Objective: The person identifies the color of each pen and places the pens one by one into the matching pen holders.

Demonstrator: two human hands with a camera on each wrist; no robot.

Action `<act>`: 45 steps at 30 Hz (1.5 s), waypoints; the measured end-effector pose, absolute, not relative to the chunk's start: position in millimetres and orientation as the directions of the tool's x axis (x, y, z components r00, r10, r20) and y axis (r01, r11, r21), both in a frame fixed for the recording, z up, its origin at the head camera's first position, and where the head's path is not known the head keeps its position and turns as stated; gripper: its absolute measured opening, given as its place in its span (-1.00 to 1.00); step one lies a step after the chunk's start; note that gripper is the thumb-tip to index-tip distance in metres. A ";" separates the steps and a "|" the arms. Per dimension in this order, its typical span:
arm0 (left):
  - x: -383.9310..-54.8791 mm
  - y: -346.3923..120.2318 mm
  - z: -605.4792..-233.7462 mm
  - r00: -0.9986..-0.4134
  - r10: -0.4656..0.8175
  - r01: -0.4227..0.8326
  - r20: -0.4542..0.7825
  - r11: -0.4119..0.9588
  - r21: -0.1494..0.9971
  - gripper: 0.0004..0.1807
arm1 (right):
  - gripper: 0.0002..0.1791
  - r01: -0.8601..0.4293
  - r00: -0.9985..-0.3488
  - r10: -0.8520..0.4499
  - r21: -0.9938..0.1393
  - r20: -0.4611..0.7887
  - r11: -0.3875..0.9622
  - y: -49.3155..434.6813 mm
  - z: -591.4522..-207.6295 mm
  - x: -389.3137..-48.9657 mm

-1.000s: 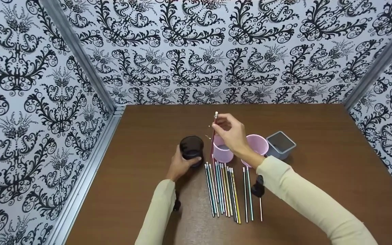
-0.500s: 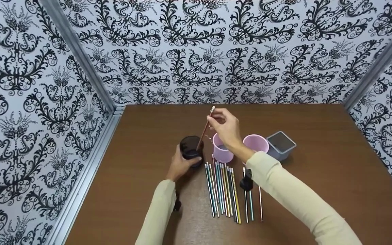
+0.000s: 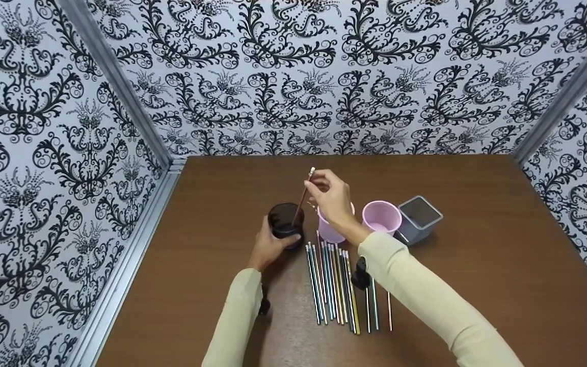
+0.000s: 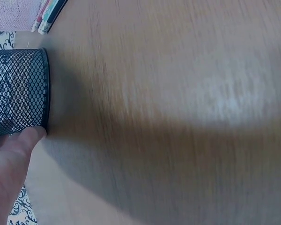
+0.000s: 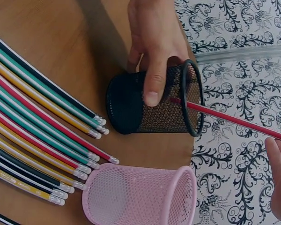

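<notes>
A round black mesh pencil cup (image 3: 286, 216) stands upright on the table. My left hand (image 3: 268, 248) grips it low on its side, with the thumb laid across the mesh in the right wrist view. My right hand (image 3: 331, 196) pinches a red pencil (image 5: 239, 122) near its white eraser end. That pencil slants down through the cup's rim, its lower end inside the cup. Several striped pencils (image 3: 331, 285) lie side by side on the table in front, erasers pointing away from me.
Two pink mesh cups (image 3: 381, 216) (image 5: 136, 194) stand right of the black one, one partly behind my right hand. Farther right is a square grey container (image 3: 421, 219). A few pencils (image 3: 375, 306) lie apart under my right forearm. Patterned walls (image 3: 293, 102) border the brown table (image 3: 212, 193).
My right hand has moved left, bringing the red pencil from beside the black cup to over it. The pencil's lower end has entered the cup. My left hand has stayed put.
</notes>
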State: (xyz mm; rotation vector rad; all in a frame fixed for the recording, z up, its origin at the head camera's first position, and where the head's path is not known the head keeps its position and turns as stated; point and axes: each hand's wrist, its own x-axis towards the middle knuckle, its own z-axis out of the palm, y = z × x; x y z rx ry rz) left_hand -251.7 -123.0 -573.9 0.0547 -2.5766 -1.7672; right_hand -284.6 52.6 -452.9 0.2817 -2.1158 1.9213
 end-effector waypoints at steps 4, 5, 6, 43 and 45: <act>-252.7 -123.6 -575.6 -0.999 -0.044 -0.016 0.000 0.367 0.930 0.05 | -0.77 -0.302 -0.952 0.022 -0.946 0.306 0.114 51.3 -460.6 -282.3; -253.0 -123.7 -576.1 -0.999 -0.046 -0.014 0.004 0.368 0.930 0.04 | -0.77 -0.299 -0.953 0.019 -0.947 0.303 0.119 50.8 -462.3 -281.7; -253.3 -123.7 -576.5 -0.999 -0.047 -0.010 0.007 0.369 0.929 0.03 | -0.77 -0.297 -0.954 0.016 -0.947 0.301 0.123 50.4 -463.6 -281.0; -256.2 -123.4 -579.4 -0.998 -0.051 0.022 0.045 0.382 0.924 0.01 | -0.75 -0.199 -0.980 -0.024 -0.962 0.199 0.186 50.1 -497.3 -271.9; -255.9 -123.2 -579.8 -0.997 -0.052 0.026 0.049 0.377 0.926 0.00 | -0.76 -0.187 -0.982 -0.019 -0.962 0.187 0.199 50.4 -497.1 -270.9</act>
